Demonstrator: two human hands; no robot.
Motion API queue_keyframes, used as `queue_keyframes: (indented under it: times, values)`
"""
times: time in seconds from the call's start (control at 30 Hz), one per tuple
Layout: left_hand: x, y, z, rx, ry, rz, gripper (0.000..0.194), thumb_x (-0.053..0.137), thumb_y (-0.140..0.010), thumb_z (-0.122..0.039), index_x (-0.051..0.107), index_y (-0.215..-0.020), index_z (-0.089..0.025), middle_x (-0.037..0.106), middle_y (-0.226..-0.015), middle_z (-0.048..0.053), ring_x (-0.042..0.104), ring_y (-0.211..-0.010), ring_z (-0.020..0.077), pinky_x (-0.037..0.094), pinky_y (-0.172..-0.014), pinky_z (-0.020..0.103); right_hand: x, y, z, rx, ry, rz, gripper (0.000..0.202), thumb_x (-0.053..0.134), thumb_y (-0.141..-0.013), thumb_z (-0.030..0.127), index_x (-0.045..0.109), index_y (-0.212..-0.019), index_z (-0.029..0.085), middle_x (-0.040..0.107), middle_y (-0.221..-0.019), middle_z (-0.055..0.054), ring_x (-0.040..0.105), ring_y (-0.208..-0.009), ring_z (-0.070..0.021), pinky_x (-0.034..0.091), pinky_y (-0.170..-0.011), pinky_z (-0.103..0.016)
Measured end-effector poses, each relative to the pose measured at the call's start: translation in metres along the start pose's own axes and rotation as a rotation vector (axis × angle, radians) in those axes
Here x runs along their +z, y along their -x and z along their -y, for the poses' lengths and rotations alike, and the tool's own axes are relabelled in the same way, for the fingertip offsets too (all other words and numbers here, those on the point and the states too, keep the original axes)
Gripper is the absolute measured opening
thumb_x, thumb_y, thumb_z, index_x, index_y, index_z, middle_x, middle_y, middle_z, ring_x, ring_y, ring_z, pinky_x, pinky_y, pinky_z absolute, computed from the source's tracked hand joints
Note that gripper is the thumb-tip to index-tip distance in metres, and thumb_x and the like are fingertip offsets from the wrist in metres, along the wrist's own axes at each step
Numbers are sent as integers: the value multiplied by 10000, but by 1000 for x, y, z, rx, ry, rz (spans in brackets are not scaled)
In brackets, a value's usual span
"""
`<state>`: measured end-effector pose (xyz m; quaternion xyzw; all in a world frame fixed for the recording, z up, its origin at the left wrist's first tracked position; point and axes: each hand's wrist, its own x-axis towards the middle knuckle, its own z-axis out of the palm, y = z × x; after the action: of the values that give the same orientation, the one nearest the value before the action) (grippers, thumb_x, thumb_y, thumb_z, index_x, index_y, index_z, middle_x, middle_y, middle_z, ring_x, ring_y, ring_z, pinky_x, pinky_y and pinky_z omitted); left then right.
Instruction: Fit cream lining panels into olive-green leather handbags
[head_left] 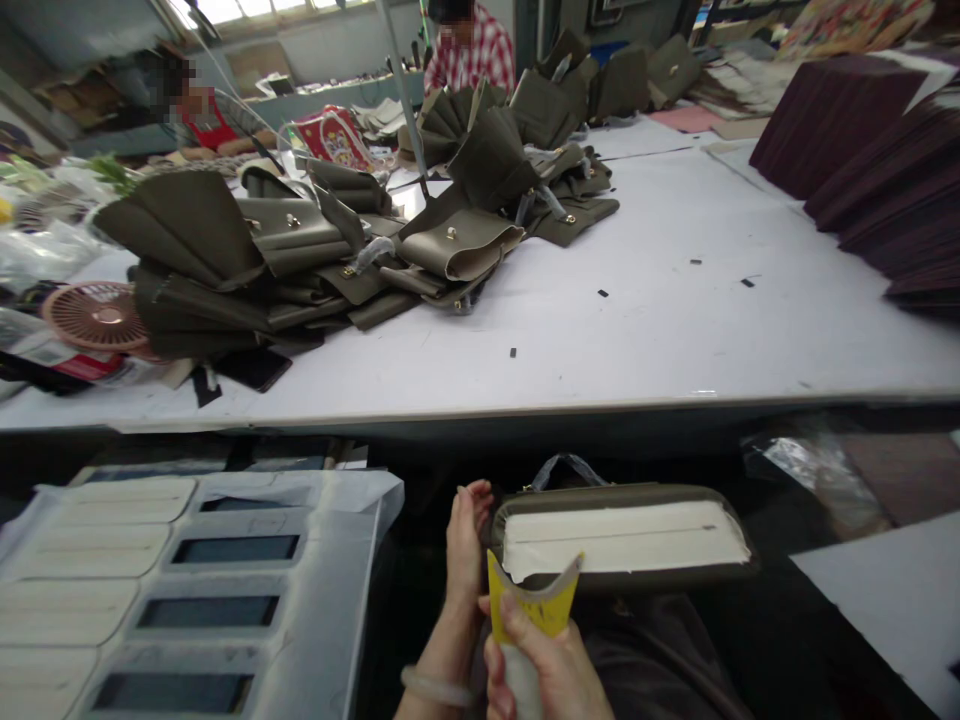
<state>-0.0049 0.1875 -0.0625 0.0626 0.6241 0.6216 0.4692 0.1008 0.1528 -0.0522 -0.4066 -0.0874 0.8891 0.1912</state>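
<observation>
A dark olive handbag [637, 577] lies across my lap with its cream-coloured panel [630, 537] facing up. At its left end is my left hand [469, 535], fingers curled against the bag's edge; the bag partly hides the fingertips. My right hand [544, 660] is wrapped round a yellow scraper [536, 605] with a pale handle and a curved, hollowed edge. One tip of the scraper reaches over the front left part of the cream panel; whether it touches cannot be seen. A clear-wrapped handle [566, 465] stands up behind the bag.
To the left, cream panels [90, 550] lie in rows on a pale board with dark slots. A white table [637, 340] ahead bears piled olive bags [300, 270], a pink fan [97, 315] and dark purple stacks [847, 140]. Two people sit beyond it.
</observation>
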Motion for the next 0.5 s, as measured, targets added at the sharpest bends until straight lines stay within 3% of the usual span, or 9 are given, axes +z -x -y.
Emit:
queue_keyframes:
  times: [0.07,0.17,0.37,0.5]
  values:
    - [8,-8,-17,121,-116,123,595,344,-955,-611,699,-1125,-164,661,-1234,112,563,-1206,275,372,-1099,457,-1,-1,-3,-3,28,15,602,779,-608,693,647,-728,118,520,-434,16,430,-293,-89,381,-327,-213]
    - [20,-5,-32,264,-375,356,633,274,-977,-589,767,-1021,-195,728,-1129,76,576,-1208,275,291,-1158,433,-3,-3,-6,8,71,65,595,708,-701,692,582,-566,126,441,-351,19,423,-277,-96,375,-314,-207]
    - [28,1,-31,307,-458,334,612,264,-1006,-517,786,-962,-201,763,-1014,49,645,-1116,234,243,-1189,389,-3,-1,0,17,85,92,609,717,-660,719,575,-582,131,443,-353,28,411,-265,-88,385,-305,-203]
    - [29,-1,-31,278,-451,320,606,284,-1003,-517,792,-926,-196,767,-996,46,675,-1042,223,288,-1166,379,-4,-2,5,44,121,114,610,714,-655,723,568,-590,134,478,-389,21,429,-277,-87,391,-315,-199]
